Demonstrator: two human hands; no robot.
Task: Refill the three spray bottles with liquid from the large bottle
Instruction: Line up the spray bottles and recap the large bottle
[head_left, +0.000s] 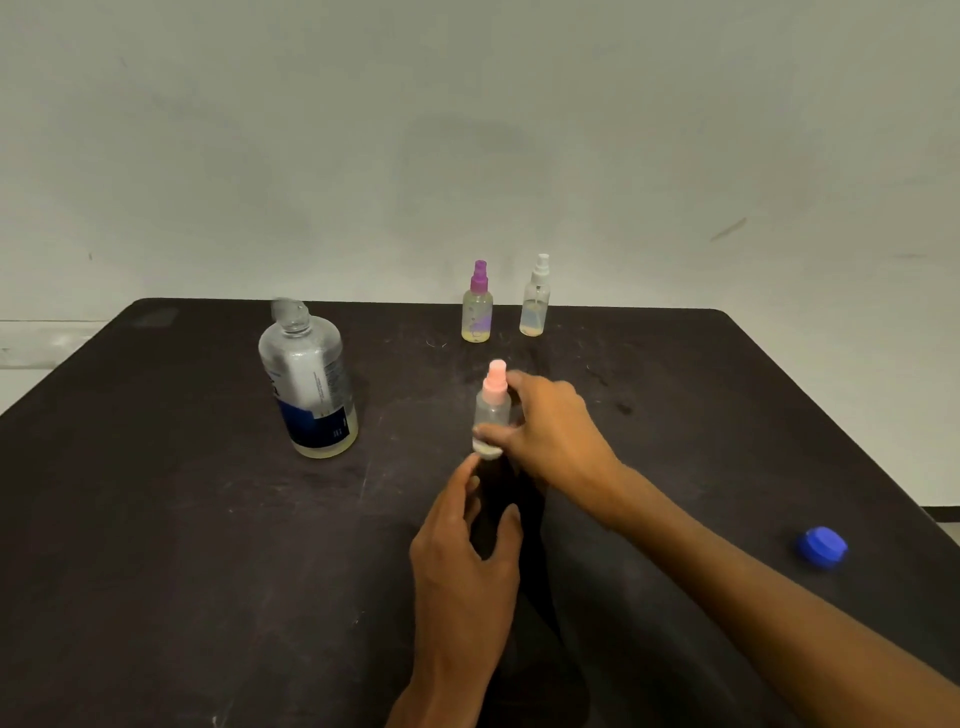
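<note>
The right hand (550, 431) grips the pink-capped bottle (492, 415) upright at mid-surface (156, 545) — likely steadying it for uncapping or setting down. The left hand (467, 545) hovers just below, fingers loosely curled, holding nothing. The large bottle (309, 384) stands open at left — its blue cap (822, 548) lies far right. Two other spray bottles (477, 306) wait behind.
</note>
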